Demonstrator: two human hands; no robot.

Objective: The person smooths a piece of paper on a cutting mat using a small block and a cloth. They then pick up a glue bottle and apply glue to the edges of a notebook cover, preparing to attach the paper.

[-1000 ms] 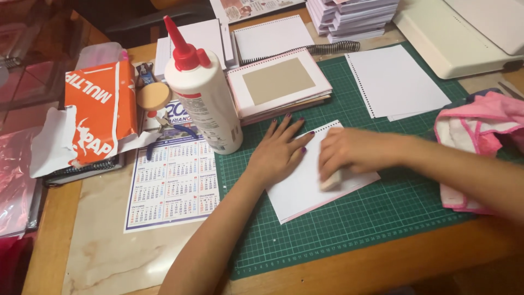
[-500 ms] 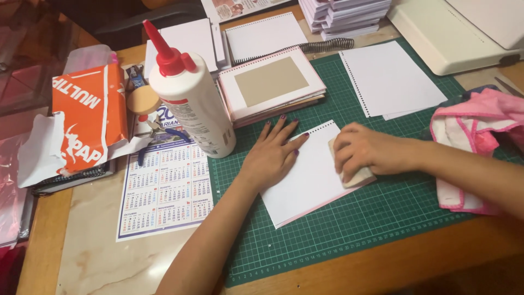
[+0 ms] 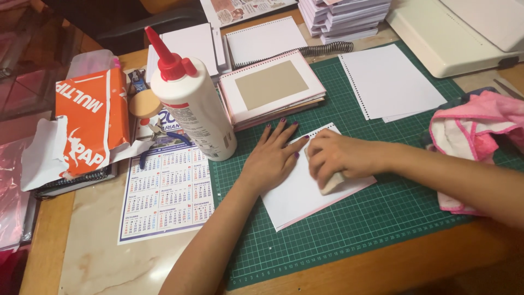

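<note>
A white punched sheet (image 3: 305, 199) with a pink edge lies on the green cutting mat (image 3: 349, 240). My left hand (image 3: 275, 155) rests flat on its upper left part, fingers spread. Over the sheet's middle, my right hand (image 3: 335, 158) is closed around a small pale block (image 3: 332, 183) that presses on the paper. A big white glue bottle (image 3: 194, 106) with a red nozzle stands upright just left of my left hand.
A stack of pink-edged covers (image 3: 273, 90) lies behind the sheet, more punched sheets (image 3: 390, 82) to the right. A pink cloth (image 3: 475, 131) is at far right, a calendar sheet (image 3: 166, 191) and orange paper wrapper (image 3: 90, 123) at left, a white binding machine (image 3: 458, 33) at back right.
My right hand with the block has slid left across the sheet towards my left hand. The left hand stays flat in place.
</note>
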